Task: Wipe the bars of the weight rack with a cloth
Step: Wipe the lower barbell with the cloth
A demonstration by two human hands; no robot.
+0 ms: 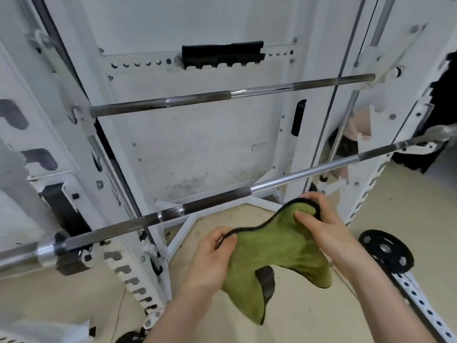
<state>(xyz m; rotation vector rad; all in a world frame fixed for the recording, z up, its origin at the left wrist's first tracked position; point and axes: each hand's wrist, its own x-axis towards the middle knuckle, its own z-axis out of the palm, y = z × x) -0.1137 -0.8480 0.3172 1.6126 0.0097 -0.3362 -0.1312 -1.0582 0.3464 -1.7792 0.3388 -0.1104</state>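
A green cloth [277,251] with a black hem hangs between both hands, below and in front of the nearer bar. My left hand [210,261] pinches its hem on the left. My right hand [321,226] grips its upper right corner. The nearer barbell [296,174] runs diagonally across the white rack, from a steel sleeve at lower left up to a hook at right. A second bar [222,96] lies higher and farther back. Neither hand nor the cloth touches a bar.
White rack uprights with notched hooks [128,273] stand at left and right [395,149]. A black weight plate [385,251] rests on the beige floor at right, beside a perforated white rail [420,298]. A white floor brace [183,231] sits under the nearer bar.
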